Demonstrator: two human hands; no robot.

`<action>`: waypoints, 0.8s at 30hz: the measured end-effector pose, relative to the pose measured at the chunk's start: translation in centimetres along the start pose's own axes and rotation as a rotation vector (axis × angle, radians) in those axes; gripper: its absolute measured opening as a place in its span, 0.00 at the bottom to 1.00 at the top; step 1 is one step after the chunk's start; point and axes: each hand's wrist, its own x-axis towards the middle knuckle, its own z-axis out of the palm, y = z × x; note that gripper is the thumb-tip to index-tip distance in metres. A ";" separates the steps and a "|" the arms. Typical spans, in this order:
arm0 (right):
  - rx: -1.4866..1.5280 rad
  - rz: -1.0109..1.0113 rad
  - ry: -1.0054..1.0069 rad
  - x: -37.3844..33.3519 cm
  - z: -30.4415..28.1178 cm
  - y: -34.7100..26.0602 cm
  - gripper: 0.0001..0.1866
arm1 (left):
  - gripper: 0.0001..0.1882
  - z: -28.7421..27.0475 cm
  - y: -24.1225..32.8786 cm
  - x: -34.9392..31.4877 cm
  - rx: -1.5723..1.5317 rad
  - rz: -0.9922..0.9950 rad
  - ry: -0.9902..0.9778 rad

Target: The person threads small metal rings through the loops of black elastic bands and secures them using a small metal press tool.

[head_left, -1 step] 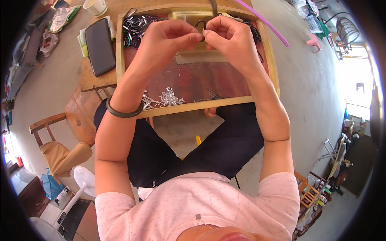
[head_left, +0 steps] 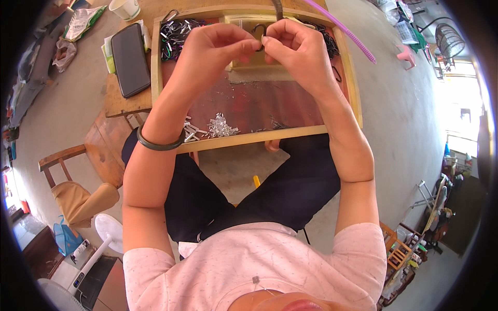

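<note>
We hold a small dark hook (head_left: 258, 32) between both hands, raised above the far end of the wooden tray (head_left: 348, 83). Our left hand (head_left: 215, 49) pinches it with thumb and forefinger closed tight; our right hand (head_left: 295, 49) grips it from the other side, fingers curled in. The piece is tiny and the hold is only at the fingertips, so it could likely slip and drop among the dark hooks (head_left: 179, 32) heaped in the tray's corner, or onto the silver bits (head_left: 220, 125) at the near rim. Both forearms rise from our lap, elbows spread, wrists bent inward so the fingertips meet. A dark bangle (head_left: 158, 145) sits on the left wrist, close above the tray's near edge.
</note>
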 end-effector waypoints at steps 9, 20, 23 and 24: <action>-0.547 -0.629 0.115 1.3 1.0 -1.0 0.23 | 0.09 -1.7 -0.8 1.1 -0.135 -0.135 0.036; -0.743 -0.644 0.195 3.2 1.0 1.6 0.27 | 0.19 -0.5 -3.1 2.5 0.067 -0.082 0.171; -0.719 -0.615 0.189 3.3 1.2 1.6 0.28 | 0.19 -0.5 -3.8 3.1 0.095 -0.048 0.190; -0.715 -0.610 0.185 3.4 1.2 1.6 0.28 | 0.19 -0.5 -4.0 3.1 0.095 -0.052 0.190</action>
